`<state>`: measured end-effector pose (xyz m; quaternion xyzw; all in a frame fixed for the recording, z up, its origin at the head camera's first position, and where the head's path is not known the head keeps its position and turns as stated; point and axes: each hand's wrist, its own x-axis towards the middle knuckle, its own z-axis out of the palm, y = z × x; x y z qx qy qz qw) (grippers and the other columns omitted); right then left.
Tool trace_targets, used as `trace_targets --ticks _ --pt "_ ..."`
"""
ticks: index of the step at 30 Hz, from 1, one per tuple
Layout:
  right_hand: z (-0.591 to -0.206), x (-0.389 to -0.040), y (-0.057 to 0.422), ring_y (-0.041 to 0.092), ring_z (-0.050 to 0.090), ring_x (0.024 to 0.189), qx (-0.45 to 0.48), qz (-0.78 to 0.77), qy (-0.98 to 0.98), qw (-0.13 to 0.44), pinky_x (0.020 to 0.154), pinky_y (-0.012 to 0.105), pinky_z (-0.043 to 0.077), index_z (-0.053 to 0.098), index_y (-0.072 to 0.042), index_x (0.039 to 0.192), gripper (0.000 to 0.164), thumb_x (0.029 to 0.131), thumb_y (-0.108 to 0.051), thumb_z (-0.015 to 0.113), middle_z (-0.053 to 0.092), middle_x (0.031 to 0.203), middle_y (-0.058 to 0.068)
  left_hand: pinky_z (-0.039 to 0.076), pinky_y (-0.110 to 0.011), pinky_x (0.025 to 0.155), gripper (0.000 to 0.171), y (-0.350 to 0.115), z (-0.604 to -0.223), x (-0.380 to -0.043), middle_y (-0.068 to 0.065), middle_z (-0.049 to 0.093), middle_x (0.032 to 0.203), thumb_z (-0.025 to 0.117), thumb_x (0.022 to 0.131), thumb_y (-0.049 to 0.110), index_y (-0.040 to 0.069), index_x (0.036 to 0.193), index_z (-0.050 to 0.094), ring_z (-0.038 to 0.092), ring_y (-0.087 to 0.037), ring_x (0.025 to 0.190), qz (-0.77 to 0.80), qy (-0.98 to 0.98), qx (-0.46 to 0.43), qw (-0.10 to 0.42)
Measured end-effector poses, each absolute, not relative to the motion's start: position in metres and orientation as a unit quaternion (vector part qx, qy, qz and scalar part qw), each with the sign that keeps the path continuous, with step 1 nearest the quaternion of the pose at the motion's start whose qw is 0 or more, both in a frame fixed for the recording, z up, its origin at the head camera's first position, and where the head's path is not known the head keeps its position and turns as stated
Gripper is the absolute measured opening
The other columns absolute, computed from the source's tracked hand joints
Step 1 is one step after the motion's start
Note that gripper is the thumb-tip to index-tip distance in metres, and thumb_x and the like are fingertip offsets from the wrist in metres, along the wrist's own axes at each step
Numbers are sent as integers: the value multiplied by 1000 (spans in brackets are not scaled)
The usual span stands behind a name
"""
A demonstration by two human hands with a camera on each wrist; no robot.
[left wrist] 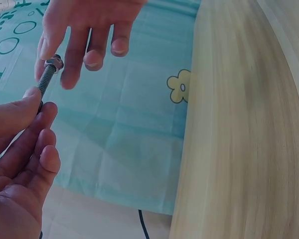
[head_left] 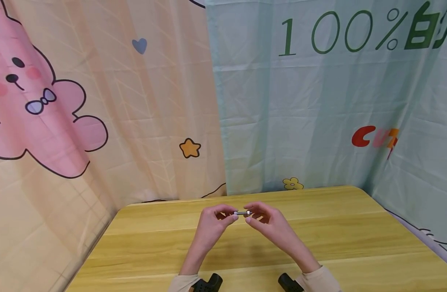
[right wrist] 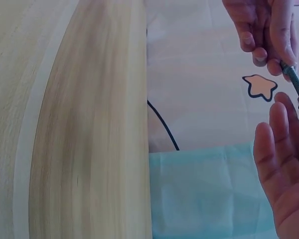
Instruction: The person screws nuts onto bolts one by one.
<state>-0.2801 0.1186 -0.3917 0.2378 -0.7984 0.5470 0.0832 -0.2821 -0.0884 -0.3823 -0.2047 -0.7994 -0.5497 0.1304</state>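
Above the table, a threaded metal bolt (head_left: 240, 213) is held level between both hands, with a hex nut (left wrist: 54, 62) around it near its right end. My left hand (head_left: 213, 223) pinches the bolt's left end between thumb and index finger. From the other side, my right hand (head_left: 270, 223) has its thumb and index finger at the nut, pinching it; its other fingers extend away in the left wrist view. The right wrist view cuts off part of the right hand (right wrist: 291, 174), while the bolt's threads (right wrist: 297, 82) show between the hands.
A wooden table (head_left: 146, 243) lies beneath the hands. Behind it hang a peach curtain (head_left: 154, 101) and a pale teal curtain (head_left: 281, 121) with printed figures. Dark wrist devices (head_left: 208, 282) sit by both sleeves.
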Motion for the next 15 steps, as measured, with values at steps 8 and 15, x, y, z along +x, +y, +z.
trace_targets --ticks 8,15 --pt "-393 -279 119 20 66 88 260 566 -778 80 72 33 53 63 -16 115 23 94 -22 69 71 95 1 47 -25 56 7 -89 -383 -281 0 66 82 78 85 13 12 92 77 58 -18 67 -559 -795 -201 122" --pt "-392 -280 122 21 65 86 260 569 -778 59 74 33 52 65 -13 112 18 96 -22 65 72 93 7 47 -25 57 9 -88 -381 -281 0 67 83 79 85 16 13 93 77 59 -20 69 -561 -794 -198 122"
